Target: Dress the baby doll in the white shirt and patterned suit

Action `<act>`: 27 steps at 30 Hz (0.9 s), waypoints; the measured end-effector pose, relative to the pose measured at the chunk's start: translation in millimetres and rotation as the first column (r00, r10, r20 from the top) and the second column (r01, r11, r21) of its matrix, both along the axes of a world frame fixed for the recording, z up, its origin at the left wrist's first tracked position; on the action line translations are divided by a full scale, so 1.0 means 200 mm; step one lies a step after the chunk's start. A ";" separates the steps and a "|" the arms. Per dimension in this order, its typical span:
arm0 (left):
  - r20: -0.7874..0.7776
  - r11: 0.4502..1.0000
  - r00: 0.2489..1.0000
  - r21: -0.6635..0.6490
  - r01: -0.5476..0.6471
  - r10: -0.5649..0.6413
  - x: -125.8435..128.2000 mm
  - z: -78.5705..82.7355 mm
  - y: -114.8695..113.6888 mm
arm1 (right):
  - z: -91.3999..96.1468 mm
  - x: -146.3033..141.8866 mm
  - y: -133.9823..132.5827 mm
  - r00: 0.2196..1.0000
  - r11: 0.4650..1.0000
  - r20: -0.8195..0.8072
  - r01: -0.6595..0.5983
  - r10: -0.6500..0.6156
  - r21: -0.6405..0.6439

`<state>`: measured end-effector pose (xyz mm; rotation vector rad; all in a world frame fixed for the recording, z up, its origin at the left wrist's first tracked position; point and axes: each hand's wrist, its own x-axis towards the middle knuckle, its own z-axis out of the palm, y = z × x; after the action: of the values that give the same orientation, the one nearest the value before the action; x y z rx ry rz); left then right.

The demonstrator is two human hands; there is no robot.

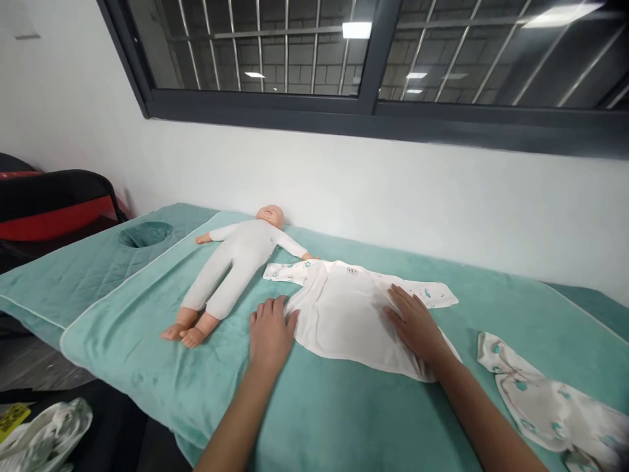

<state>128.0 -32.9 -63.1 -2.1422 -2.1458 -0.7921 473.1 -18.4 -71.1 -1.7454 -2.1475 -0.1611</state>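
Observation:
A white baby shirt (344, 318) with printed sleeves lies spread out on the green bed cover (339, 419), its label showing near the neck. My right hand (410, 321) rests flat on the shirt's right side, fingers stretched toward the right sleeve. At the shirt's left edge, my left hand (272, 331) lies with its fingers apart, the thumb by the fabric and the other fingers on the cover. A baby doll (240, 252) in a white body lies on its back to the left of the shirt, one hand close to the left sleeve.
Printed baby trousers (550, 400) lie on the cover at the right. A face hole (146, 234) shows in the bed's left end. Behind runs a white wall with a barred window (265, 105). A black and red chair (59, 210) stands left; folded cloth (46, 432) sits lower left.

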 end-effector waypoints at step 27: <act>0.624 0.929 0.755 0.366 -0.051 -0.205 -0.09 -0.02 -0.02 | -0.04 -0.97 0.41 0.993 0.986 -0.102 -0.069 0.054 -0.152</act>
<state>109.4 -37.4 -67.4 -1.9342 -1.8909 -2.0292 279.8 64.2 -79.2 -1.7288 -2.1900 0.1089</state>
